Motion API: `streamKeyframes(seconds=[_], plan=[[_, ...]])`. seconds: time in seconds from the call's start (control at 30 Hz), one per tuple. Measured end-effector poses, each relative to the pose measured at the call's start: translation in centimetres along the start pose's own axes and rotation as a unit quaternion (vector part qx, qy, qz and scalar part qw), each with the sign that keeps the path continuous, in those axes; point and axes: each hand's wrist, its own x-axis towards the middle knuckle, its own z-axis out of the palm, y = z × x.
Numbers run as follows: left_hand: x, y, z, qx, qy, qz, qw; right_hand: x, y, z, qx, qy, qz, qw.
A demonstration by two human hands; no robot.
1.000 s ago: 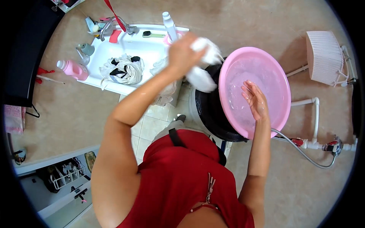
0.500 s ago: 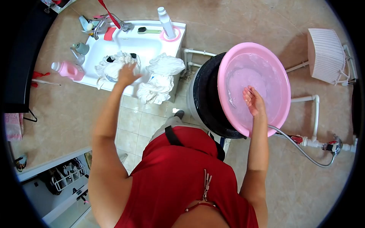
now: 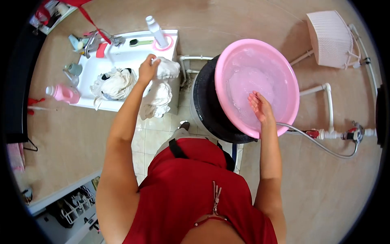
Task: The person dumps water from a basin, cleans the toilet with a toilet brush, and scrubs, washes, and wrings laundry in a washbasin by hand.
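Observation:
My left hand point(image 3: 148, 70) is at the right side of the white sink point(image 3: 170, 42), its fingers closed on the edge of a white cloth point(image 3: 167, 68). Just below lies another white cloth point(image 3: 157, 97), draped over the sink's front edge. A bundle of white and dark cloths point(image 3: 115, 84) sits in the sink bowl. Over the pink basin point(image 3: 222, 81) my right hand point(image 3: 261, 107) is open and empty, palm turned up and fingers extended. Cloudy water point(image 3: 260, 77) fills the basin, which rests on a black-rimmed tub point(image 3: 203, 89).
Behind the sink bowl are a white bottle point(image 3: 156, 31), a green brush point(image 3: 142, 42) and a faucet point(image 3: 117, 40). A pink bottle point(image 3: 65, 93) stands left. A metal hose point(image 3: 321, 148) runs beside the basin; a white basket point(image 3: 331, 38) hangs at upper right.
My left hand let go of a white cloth over the sink bowl, then moved right and took hold of another cloth. My right hand stays open over the basin. The view has shifted.

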Motion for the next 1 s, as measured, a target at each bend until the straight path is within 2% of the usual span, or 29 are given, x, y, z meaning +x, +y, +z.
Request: streamKeyframes(seconds=[0.07,0.13,0.2,0.27,0.3,0.33,0.4,0.43,0.47,0.53,0.6,0.7,0.73,0.77,0.8,0.83,0.87,0.9,1.0], plan=[[0.5,6.9,-2.3,-0.042,0.007,-0.022,0.999,-0.4,-0.2,0.2,-0.012,-0.001,-0.017,1.0],[1.7,11.6,-2.8,-0.235,0.034,0.104,0.966,-1.2,-0.3,1.5,-0.033,-0.017,-0.028,0.999],[0.4,19.3,-4.8,-0.305,0.006,0.081,0.949,-2.5,-1.1,4.3,-0.066,-0.049,-0.038,0.996],[-0.9,25.1,-4.7,-0.365,-0.023,0.164,0.916,-3.6,-1.4,6.9,-0.036,-0.142,-0.055,0.988],[-1.9,27.2,-3.8,-0.381,-0.065,0.147,0.91,-4.4,-1.9,8.5,0.012,-0.182,-0.057,0.981],[-2.9,29.1,-2.9,-0.395,-0.105,0.13,0.903,-4.9,-2.5,9.7,0.06,-0.224,-0.06,0.971],[-4.5,30.5,0.9,-0.344,-0.166,0.18,0.907,-4.8,-3.3,10.4,0.122,-0.225,-0.117,0.96],[-5.2,31.0,2.7,-0.269,-0.191,0.187,0.925,-4.6,-3.9,10.4,0.152,-0.225,-0.145,0.951],[-6.0,31.6,4.0,-0.222,-0.189,0.221,0.931,-4.0,-4.5,9.9,0.201,-0.157,-0.196,0.947],[-6.4,32.2,5.8,-0.073,-0.197,0.227,0.951,-3.1,-5.7,7.1,0.104,0.037,-0.248,0.963],[-5.5,30.8,8.8,-0.069,-0.169,0.207,0.961,-1.0,-5.7,1.3,-0.066,0.175,-0.298,0.936],[-2.4,26.1,14.7,-0.045,-0.171,0.156,0.972,-0.7,-6.4,-4.5,-0.088,0.323,-0.33,0.883],[-2.0,26.1,15.0,-0.032,-0.179,0.138,0.974,-0.5,-6.1,-5.9,-0.149,0.314,-0.306,0.886],[-1.8,26.0,15.5,0.038,-0.245,0.103,0.963,-0.1,-5.8,-7.2,-0.21,0.302,-0.282,0.886],[-2.7,26.3,15.8,0.076,-0.234,0.137,0.96,0.4,-5.4,-8.2,-0.268,0.289,-0.255,0.883],[-4.1,26.5,16.4,0.113,-0.222,0.171,0.953,1.0,-4.7,-8.1,-0.49,0.348,-0.233,0.765],[-5.1,26.7,17.2,0.151,-0.211,0.204,0.944,1.8,-3.4,-7.6,-0.525,0.351,-0.254,0.732],[-5.1,26.9,18.5,0.236,-0.32,0.202,0.895,2.4,-2.1,-6.6,-0.559,0.352,-0.275,0.698],[-7.4,27.0,20.3,0.303,-0.38,0.236,0.842,-0.4,-2.0,-0.9,-0.691,0.287,-0.159,0.644]])
